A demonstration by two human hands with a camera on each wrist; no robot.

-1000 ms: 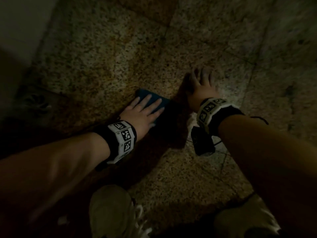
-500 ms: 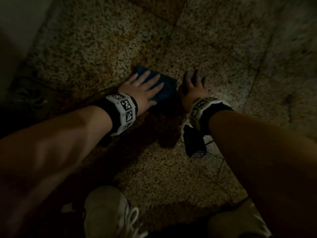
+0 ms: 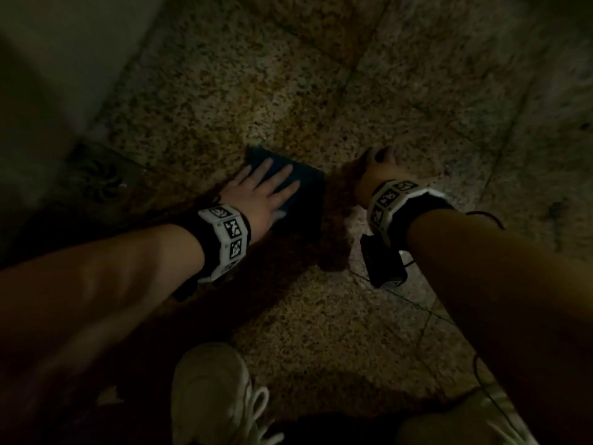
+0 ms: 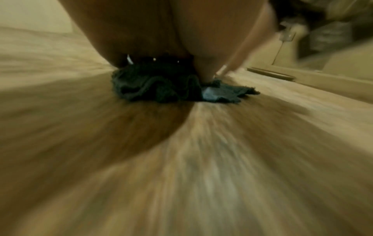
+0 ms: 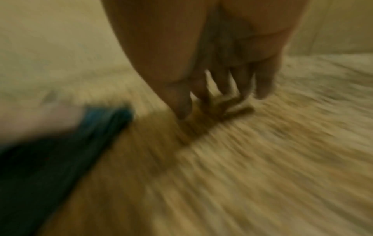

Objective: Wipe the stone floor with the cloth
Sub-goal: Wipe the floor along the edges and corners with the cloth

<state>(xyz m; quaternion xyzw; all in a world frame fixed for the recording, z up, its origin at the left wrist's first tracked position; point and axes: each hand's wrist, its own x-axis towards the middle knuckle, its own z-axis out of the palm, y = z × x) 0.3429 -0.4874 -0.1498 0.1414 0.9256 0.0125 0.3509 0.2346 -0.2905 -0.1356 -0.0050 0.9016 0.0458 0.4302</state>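
A folded dark blue cloth [image 3: 301, 194] lies flat on the speckled stone floor [image 3: 288, 101]. My left hand [image 3: 263, 194] presses on it with straight, spread fingers. In the left wrist view the cloth [image 4: 161, 86] bunches under my palm and the floor is blurred. My right hand [image 3: 375, 168] rests on the bare floor just right of the cloth, fingers extended downward and fingertips [image 5: 181, 110] touching the stone, holding nothing. The cloth's edge [image 5: 105, 121] shows at the left of the right wrist view.
A round floor drain [image 3: 99, 181] sits in a dark tile to the left, by a pale wall [image 3: 64, 43]. Tile joints cross the floor at the right. My two light shoes [image 3: 211, 393] stand at the bottom edge, close under the arms.
Over the last second my left hand slid the cloth away from me, then back towards me. The right hand moved along beside it and its fingers are now more tucked.
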